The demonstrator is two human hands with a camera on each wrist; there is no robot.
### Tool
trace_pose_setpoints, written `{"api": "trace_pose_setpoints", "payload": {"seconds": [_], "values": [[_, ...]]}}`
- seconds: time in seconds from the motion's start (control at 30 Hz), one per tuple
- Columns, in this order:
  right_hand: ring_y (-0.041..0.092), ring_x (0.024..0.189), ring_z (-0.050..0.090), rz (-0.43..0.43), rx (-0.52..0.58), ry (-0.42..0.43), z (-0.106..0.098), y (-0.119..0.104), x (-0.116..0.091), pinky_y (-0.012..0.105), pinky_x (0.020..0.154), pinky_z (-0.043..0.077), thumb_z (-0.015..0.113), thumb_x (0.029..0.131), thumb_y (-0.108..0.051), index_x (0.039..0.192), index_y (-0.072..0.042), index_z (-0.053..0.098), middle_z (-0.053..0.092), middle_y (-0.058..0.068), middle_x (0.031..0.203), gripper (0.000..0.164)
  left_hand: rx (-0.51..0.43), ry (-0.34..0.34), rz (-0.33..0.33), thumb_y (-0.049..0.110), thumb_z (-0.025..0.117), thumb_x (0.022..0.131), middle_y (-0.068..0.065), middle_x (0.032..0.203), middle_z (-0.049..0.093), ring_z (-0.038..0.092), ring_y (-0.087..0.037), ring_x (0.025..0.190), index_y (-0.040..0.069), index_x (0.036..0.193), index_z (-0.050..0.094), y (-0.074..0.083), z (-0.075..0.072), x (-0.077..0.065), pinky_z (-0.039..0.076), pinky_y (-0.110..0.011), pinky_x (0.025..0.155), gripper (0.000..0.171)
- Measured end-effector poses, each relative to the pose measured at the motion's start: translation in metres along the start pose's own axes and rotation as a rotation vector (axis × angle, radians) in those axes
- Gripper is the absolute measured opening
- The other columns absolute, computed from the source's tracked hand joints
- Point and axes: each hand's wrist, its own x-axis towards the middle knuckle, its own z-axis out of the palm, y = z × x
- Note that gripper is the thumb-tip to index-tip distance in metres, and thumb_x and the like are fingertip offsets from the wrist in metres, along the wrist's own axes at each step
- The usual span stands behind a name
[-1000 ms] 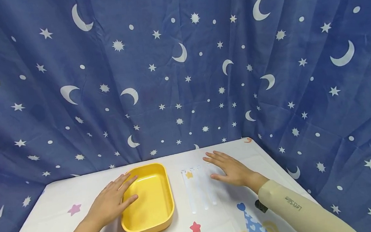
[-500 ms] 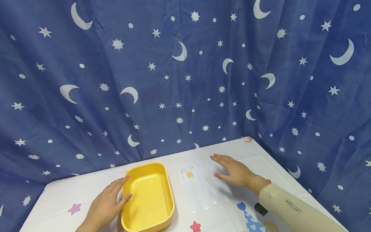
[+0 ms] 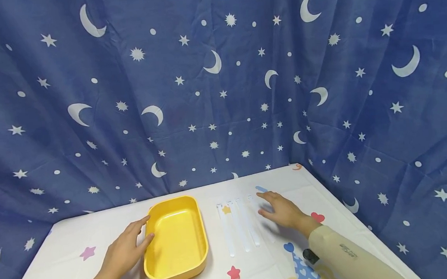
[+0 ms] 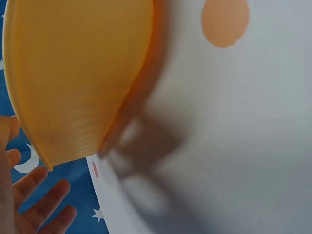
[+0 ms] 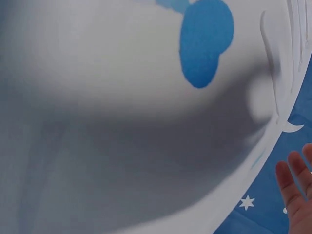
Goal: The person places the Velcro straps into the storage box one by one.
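1. The yellow tray [image 3: 176,244] sits on the table [image 3: 61,263], just right of the left hand [image 3: 124,249]. Its long axis runs away from the person toward the curtain [image 3: 212,92], one short side facing the person.
2. The left hand's fingers are relaxed and spread, gripping nothing; index tip and thumb overlap the tray's left rim. I cannot tell whether they touch it.
3. In the left wrist view only part of the tray shows, cut off at the top, and the hand is cropped by the left edge.
4. Right of the tray lie clear strips [image 3: 249,225], nearly parallel, their long axes also running away from the person, far ends leaning slightly left. Small squared tips mark those far ends.
5. I make out four strips, but the rightmost almost vanishes into the white cloth and the shadow.
6. The right hand [image 3: 285,214] hangs just right of the strips, its fingers loosely extended and holding nothing.
7. The right wrist view crops this hand at its edge; strips crowd the upper right corner, partly cut off.
8. The lettering on the right sleeve [image 3: 348,252] is blurred, and a dark object [image 3: 311,256] beside it is hard to identify.
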Motion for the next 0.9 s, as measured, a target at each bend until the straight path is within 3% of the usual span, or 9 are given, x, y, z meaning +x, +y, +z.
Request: {"api": "trace_pose_setpoints", "payload": {"seconds": [0.2,0.37,0.53,0.73,0.9], "values": [[0.028,0.117,0.059,-0.002,0.022,0.017,0.009,0.002,0.000,0.049,0.100,0.049,0.063,0.093,-0.039,0.138,-0.011,0.056,0.057,0.009,0.133,0.053,-0.018,-0.009,-0.025,0.048,0.056,0.097,-0.010,0.138,0.054,0.064,-0.030,0.108,0.020,0.145,0.045,-0.002,0.002,-0.003,0.054,-0.055,0.074,0.057],[0.022,0.103,0.062,0.021,0.018,0.021,0.016,0.002,0.000,0.044,0.095,0.052,0.064,0.091,-0.040,0.134,-0.010,0.059,0.062,0.006,0.123,0.052,-0.101,-0.030,-0.080,0.044,0.056,0.098,-0.012,0.133,0.058,0.065,-0.029,0.105,0.014,0.146,0.044,-0.002,0.004,-0.004,0.054,-0.053,0.076,0.058],[0.020,0.097,0.062,0.089,0.057,0.016,0.020,0.000,0.000,0.040,0.090,0.053,0.068,0.089,-0.038,0.126,-0.008,0.064,0.065,0.005,0.111,0.048,-0.199,-0.050,-0.138,0.033,0.059,0.097,-0.016,0.128,0.061,0.068,-0.027,0.099,0.008,0.145,0.044,-0.002,0.004,-0.003,0.055,-0.050,0.082,0.056],[0.013,0.082,0.056,0.097,0.094,0.031,0.022,-0.001,0.000,0.033,0.077,0.052,0.074,0.085,-0.035,0.119,-0.004,0.067,0.065,0.003,0.102,0.046,-0.247,-0.060,-0.169,0.033,0.059,0.097,-0.015,0.122,0.065,0.069,-0.023,0.093,0.007,0.143,0.046,-0.002,0.005,-0.002,0.055,-0.038,0.074,0.054],[0.012,0.080,0.055,0.093,0.103,0.044,0.026,-0.001,-0.001,0.032,0.075,0.052,0.075,0.083,-0.032,0.116,-0.003,0.067,0.064,0.003,0.100,0.045,-0.274,-0.060,-0.189,0.032,0.060,0.097,-0.014,0.120,0.066,0.069,-0.021,0.091,0.007,0.142,0.049,-0.003,0.006,-0.003,0.053,-0.032,0.069,0.052]]}}
